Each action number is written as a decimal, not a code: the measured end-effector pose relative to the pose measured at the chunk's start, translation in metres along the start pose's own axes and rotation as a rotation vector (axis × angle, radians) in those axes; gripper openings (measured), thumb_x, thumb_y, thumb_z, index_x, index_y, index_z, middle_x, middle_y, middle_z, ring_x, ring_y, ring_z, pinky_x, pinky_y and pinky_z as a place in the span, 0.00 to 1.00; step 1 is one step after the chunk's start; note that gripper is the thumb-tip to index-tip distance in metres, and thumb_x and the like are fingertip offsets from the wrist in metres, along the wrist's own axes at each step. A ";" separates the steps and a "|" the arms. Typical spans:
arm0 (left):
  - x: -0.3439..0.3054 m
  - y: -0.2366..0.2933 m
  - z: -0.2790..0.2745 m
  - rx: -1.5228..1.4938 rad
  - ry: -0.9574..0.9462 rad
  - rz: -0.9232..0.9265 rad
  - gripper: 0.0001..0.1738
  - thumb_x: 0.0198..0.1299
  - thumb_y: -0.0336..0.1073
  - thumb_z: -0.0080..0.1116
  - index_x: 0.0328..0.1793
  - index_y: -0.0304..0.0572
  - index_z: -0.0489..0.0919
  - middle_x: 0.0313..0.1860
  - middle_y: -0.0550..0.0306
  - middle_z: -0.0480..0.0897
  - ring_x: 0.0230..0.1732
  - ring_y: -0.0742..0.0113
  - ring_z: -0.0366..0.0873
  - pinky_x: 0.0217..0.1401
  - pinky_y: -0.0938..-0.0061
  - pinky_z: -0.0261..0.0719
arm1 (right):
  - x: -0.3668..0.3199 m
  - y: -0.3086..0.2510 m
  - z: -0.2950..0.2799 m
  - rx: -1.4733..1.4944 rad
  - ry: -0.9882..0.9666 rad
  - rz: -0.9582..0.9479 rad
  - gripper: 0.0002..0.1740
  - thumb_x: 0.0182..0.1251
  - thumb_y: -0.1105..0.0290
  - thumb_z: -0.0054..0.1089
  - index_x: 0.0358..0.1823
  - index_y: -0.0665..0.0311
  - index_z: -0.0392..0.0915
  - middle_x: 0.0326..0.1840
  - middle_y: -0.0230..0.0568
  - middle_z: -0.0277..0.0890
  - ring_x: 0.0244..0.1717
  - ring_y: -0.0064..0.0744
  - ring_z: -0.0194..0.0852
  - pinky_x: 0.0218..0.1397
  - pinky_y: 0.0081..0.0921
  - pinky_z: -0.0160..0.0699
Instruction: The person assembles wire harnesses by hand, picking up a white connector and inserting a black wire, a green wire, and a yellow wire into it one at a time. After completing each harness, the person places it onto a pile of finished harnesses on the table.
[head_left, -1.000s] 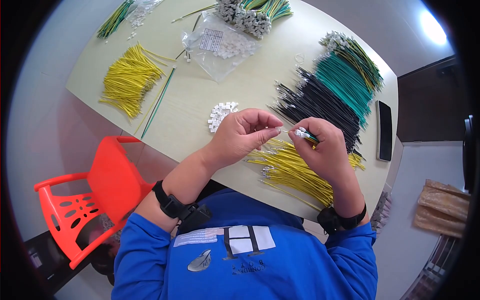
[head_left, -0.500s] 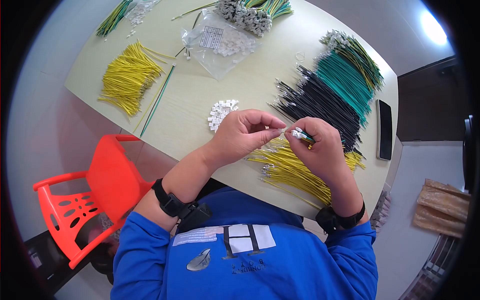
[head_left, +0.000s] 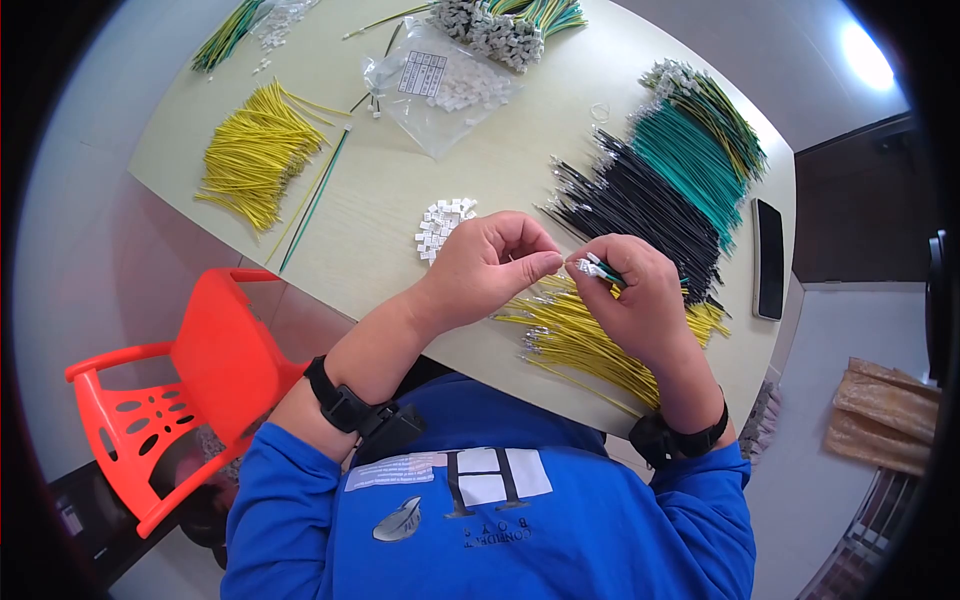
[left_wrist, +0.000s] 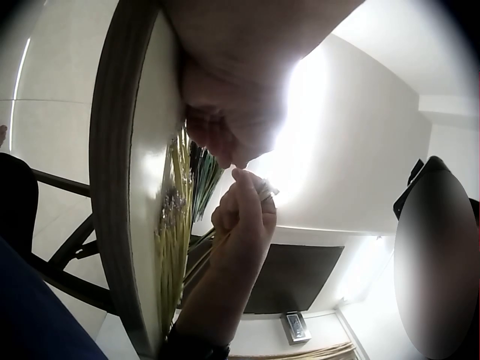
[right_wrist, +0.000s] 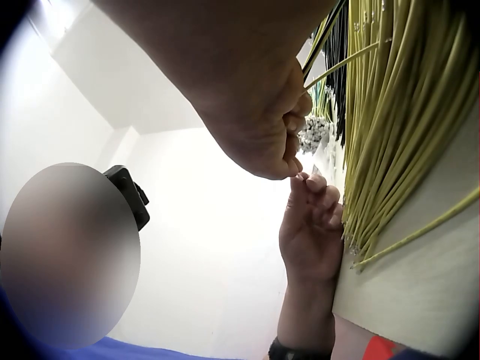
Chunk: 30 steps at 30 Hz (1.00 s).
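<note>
My left hand point(head_left: 480, 275) and right hand point(head_left: 637, 295) meet fingertip to fingertip over the table's near side. Thumb and forefinger of the left pinch a small white connector, now almost wholly hidden by the fingertips. The right hand grips a few green and yellow wires whose white connectors point(head_left: 592, 267) stick out above its curled fingers. In the right wrist view a yellow wire point(right_wrist: 341, 66) runs out from that hand. Below the hands lies a pile of yellow wires point(head_left: 590, 345) with metal terminals. Loose white connectors point(head_left: 440, 225) are heaped just beyond the left hand.
Black wires point(head_left: 640, 210) and green wires point(head_left: 690, 150) lie in bundles to the right, beside a phone point(head_left: 768, 260). Farther back are a clear bag point(head_left: 435, 125) of connectors and finished-looking wire bunches point(head_left: 500, 35). Yellow wires point(head_left: 260, 155) lie left, near a red chair point(head_left: 225, 350).
The right hand has moved slightly left, closing the gap to the left fingertips. A thin wire end visible between the hands earlier is now hidden.
</note>
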<state>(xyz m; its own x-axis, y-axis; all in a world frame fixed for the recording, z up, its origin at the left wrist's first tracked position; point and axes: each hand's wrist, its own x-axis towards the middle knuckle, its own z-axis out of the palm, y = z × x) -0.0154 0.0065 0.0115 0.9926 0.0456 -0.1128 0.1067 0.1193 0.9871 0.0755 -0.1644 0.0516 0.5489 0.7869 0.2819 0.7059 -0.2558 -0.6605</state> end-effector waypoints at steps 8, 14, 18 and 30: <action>0.000 -0.005 0.003 0.037 0.010 0.064 0.04 0.62 0.28 0.56 0.41 0.36 0.75 0.32 0.66 0.76 0.33 0.85 0.71 0.35 0.89 0.69 | 0.001 0.000 -0.002 -0.005 -0.058 0.035 0.04 0.52 0.78 0.60 0.30 0.66 0.75 0.27 0.39 0.74 0.29 0.37 0.74 0.33 0.27 0.72; -0.001 -0.005 0.003 0.033 0.004 0.061 0.03 0.62 0.28 0.56 0.40 0.37 0.74 0.32 0.67 0.75 0.32 0.86 0.69 0.34 0.89 0.68 | 0.001 0.000 0.002 0.016 -0.080 -0.020 0.07 0.47 0.82 0.56 0.29 0.65 0.74 0.28 0.40 0.73 0.31 0.40 0.73 0.35 0.28 0.71; -0.001 -0.005 0.003 0.036 0.001 0.045 0.04 0.62 0.28 0.56 0.40 0.37 0.74 0.32 0.67 0.75 0.32 0.85 0.69 0.34 0.89 0.68 | 0.000 -0.002 0.005 0.033 -0.068 -0.042 0.09 0.45 0.83 0.54 0.30 0.65 0.73 0.27 0.40 0.73 0.31 0.40 0.73 0.35 0.28 0.71; -0.001 -0.006 0.003 -0.008 -0.005 0.042 0.05 0.62 0.29 0.58 0.41 0.36 0.74 0.32 0.67 0.75 0.32 0.85 0.70 0.35 0.88 0.70 | 0.017 0.001 -0.037 -0.243 0.046 0.154 0.08 0.55 0.69 0.65 0.32 0.67 0.78 0.30 0.44 0.75 0.33 0.42 0.74 0.37 0.30 0.71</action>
<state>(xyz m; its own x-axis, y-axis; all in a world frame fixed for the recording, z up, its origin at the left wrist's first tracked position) -0.0168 0.0031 0.0058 0.9964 0.0458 -0.0711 0.0649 0.1250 0.9900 0.1020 -0.1724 0.0811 0.6737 0.7037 0.2258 0.6963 -0.5019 -0.5131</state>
